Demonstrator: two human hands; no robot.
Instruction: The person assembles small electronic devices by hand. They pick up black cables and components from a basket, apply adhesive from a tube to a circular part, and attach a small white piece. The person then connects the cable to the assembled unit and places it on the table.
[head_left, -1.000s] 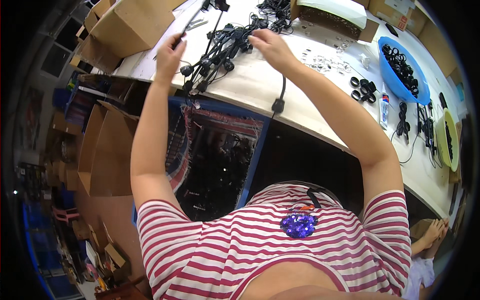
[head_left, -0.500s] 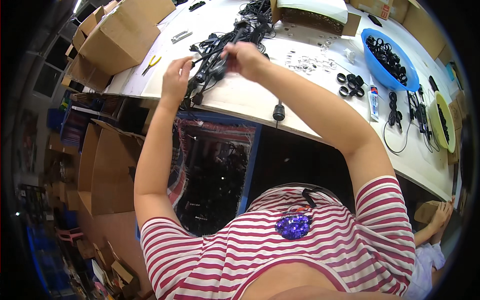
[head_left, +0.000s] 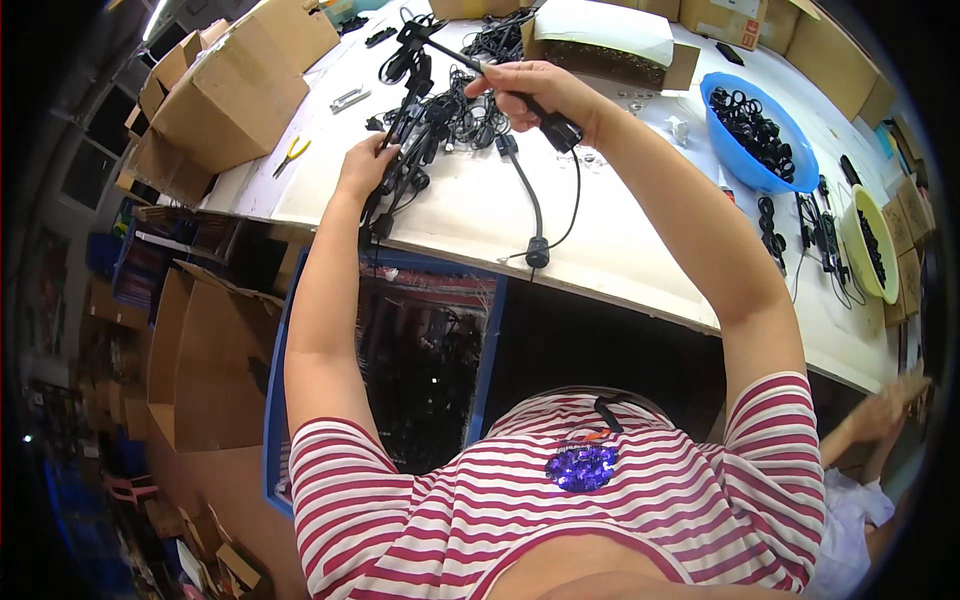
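Observation:
My right hand (head_left: 545, 95) is raised over the white table, closed round a black cable with a thick cylindrical end (head_left: 560, 130). From the fingers a straight dark length runs up and left towards a black clip-like piece (head_left: 415, 35). My left hand (head_left: 368, 165) is lower and to the left, its fingers closed on a bunch of black cables (head_left: 400, 140) that hangs partly over the table's front edge. Behind both hands lies a tangled heap of black cords (head_left: 475, 120). Another black cable with a round end (head_left: 537, 250) lies at the front edge.
A blue basin (head_left: 715, 140) of black rings and a yellow basin (head_left: 862, 210) stand at the right. Yellow-handled pliers (head_left: 292, 155) lie left, beside a cardboard box (head_left: 220, 110). An open carton (head_left: 610, 45) stands behind. A blue-framed crate (head_left: 485, 360) is below. Another person's hand (head_left: 885, 410) shows lower right.
My right hand has moved right, drawing the cable out from the heap. The left hand has shifted slightly down, staying at the cable bunch.

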